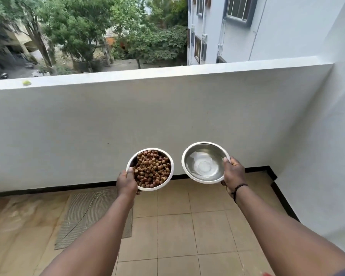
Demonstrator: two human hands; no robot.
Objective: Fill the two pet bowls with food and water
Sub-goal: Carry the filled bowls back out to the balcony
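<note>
Left arm: bare forearm reaching from the near left edge forward toward the middle of the view.
Right arm: bare forearm reaching from the near right corner forward; a dark wristband (239, 189) circles the wrist.
Floor: beige floor tiles (189, 232) on the near right; a ribbed grey mat (88, 214) lies on the left, partly under the left arm.
Left hand (126, 184): grip grasping the near left rim of the food bowl, thumb lying over the rim, fingers curled beneath; the fingers are mostly hidden.
Food bowl (150, 169): round metal bowl with a pale rim, held in the air above the floor, tilted slightly toward the camera, left of the water bowl and not touching it.
Food: brown dry pellets (151, 168) fill the food bowl close to the rim.
Right hand (233, 172): grip grasping the right rim of the water bowl, thumb on top of the rim, fingers wrapped underneath.
Water bowl (206, 162): round metal bowl, held in the air just beside the food bowl and slightly farther; clear water covers its bottom.
Parapet wall (127, 120): white, low, runs left to right behind both bowls; a black skirting strip (68, 188) lines its base.
Far view: green trees (84, 32) on the left, a pale building (237, 26) with windows on the right.
</note>
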